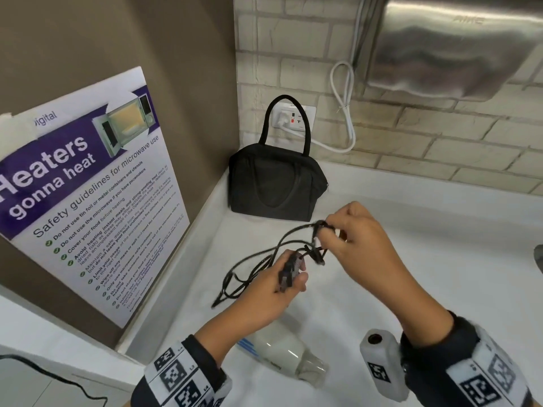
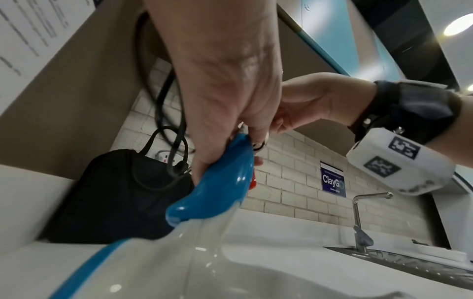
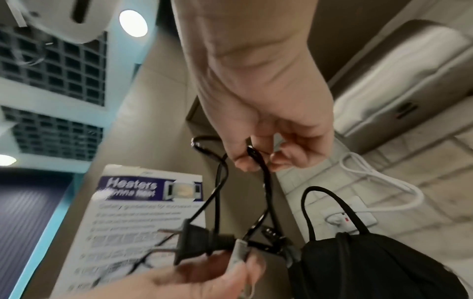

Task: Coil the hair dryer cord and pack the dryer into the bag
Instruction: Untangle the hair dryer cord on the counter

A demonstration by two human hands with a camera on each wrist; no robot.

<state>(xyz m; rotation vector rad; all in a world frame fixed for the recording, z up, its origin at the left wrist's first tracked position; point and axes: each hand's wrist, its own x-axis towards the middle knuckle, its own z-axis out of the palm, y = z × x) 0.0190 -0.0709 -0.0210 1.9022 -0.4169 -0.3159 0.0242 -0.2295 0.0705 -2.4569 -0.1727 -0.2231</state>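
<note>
Our left hand grips the black two-pin plug and our right hand pinches the thin black cord, whose slack loops trail leftward toward the white bench's left edge, nearer the left hand.

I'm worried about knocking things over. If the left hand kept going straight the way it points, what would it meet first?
Probably the black bag. The left hand, gripping the dryer handle and plug, points up the counter toward it, with only loose cord hanging between. Depth is unclear, so it might pass just right of the bag.
</note>
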